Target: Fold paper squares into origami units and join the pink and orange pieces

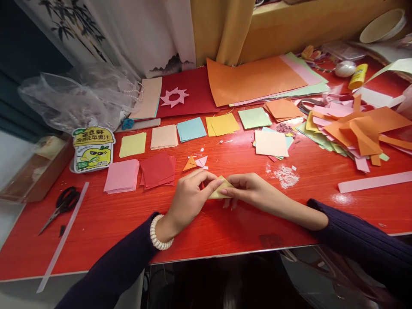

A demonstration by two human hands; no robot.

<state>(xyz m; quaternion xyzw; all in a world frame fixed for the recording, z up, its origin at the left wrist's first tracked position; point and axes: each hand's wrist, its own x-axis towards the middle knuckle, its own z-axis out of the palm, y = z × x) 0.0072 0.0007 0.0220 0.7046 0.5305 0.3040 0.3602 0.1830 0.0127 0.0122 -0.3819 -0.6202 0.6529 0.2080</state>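
Note:
A small piece of folded yellow paper (pixel 220 191) is pinched between my two hands, just above the red table. My left hand (pixel 192 192), with a beaded bracelet on its wrist, grips the paper's left side with thumb and fingers. On the other side my right hand (pixel 246 188) pinches it, thumb on top; some of its fingers are hidden behind the paper. Just beyond the left hand lie an orange folded triangle (pixel 189 163) and a pink folded piece (pixel 201 162). Stacks of red squares (pixel 157 171) and pink squares (pixel 121 176) sit to the left.
Further back are stacks of yellow (pixel 222 124), blue (pixel 191 129) and orange squares (pixel 283 110). A pink star ring (pixel 174 98) rests on red paper. Paper scraps (pixel 360 128) heap up at right; black scissors (pixel 64 204) lie at left. The table edge (pixel 225 256) runs nearest me.

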